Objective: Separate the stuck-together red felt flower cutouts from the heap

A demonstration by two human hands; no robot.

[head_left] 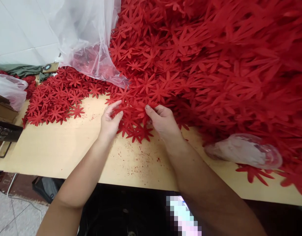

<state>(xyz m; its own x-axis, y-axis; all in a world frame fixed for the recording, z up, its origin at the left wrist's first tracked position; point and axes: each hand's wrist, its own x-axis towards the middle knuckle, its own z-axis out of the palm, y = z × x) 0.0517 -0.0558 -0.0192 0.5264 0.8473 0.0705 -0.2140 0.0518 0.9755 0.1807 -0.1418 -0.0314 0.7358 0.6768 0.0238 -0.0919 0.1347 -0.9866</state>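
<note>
My left hand (110,120) is at the near edge of the red pile, thumb and forefinger apart, with red petals behind and between them. I cannot make out a firm grip there. Across from it, my right hand (164,122) pinches a red flower-shaped cutout (140,109) between thumb and fingers. This cutout has several narrow petals and overlaps others like it. Below and between my hands, more flower cutouts (138,132) lie loosely on the pale wooden table (89,154).
A large heap of red cutouts (165,49) rises at the back and right. A clear plastic bag (87,36) stands at back left, beside a smaller pile (52,98). A transparent container with white contents (246,150) lies at right. Boxes (6,113) stand far left.
</note>
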